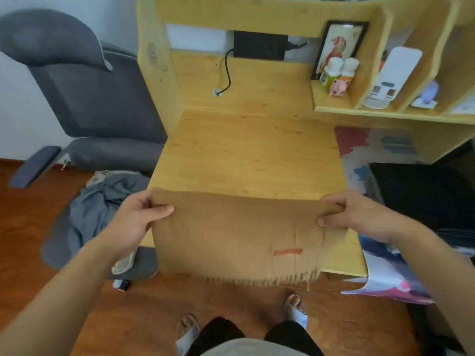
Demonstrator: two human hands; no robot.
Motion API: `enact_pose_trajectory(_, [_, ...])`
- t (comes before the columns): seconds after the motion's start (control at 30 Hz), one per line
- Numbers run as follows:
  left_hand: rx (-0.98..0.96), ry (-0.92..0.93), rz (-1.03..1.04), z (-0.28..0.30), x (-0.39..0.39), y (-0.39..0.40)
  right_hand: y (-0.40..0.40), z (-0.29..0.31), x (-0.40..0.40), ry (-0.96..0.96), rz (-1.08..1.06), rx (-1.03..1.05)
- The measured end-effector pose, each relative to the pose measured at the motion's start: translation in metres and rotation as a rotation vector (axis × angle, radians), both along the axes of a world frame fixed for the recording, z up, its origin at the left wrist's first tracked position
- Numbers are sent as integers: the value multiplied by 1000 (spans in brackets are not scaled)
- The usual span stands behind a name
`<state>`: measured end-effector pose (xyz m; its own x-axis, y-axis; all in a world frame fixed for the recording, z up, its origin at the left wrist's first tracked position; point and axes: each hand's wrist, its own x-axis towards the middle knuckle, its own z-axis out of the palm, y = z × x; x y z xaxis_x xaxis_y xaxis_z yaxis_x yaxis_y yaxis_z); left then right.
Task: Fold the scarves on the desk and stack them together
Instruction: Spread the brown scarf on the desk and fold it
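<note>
Tan scarf (239, 235) hangs over table (246, 155) near edge, top corners pinched by left hand (140, 217) and right hand (357, 214), long axis left-right.

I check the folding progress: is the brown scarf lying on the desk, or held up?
Held up. The left hand and right hand each pinch a top corner of the scarf; its fringe hangs past the desk edge.
</note>
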<state>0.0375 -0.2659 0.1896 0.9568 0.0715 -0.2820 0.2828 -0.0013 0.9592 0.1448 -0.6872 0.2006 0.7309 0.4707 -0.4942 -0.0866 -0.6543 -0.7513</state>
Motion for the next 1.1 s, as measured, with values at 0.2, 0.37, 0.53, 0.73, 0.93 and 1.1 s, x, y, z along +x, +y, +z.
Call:
enact_pose_trajectory(0.2, [-143,-19,156,44,37,-7,12,66,12,-1,-252,305])
enact_pose_trajectory(0.37, [149,-127,70,71,73,11,21,93,37,-366,-201,116])
enact_pose_trajectory(0.53, [590,-337,161,85,106,16,31,101,52,-813,-239,-22])
enact_pose_trajectory(0.73, [824,-311,106,-21,68,-6,23,-15,34,-981,-191,-233])
enact_pose_trajectory(0.93, [920,334,-147,-179,-7,-43,9,-176,-49,-480,-95,-636])
enact_pose_trajectory(1.1, [596,490,252,-172,24,-57,48,-169,-38,-631,-77,-536])
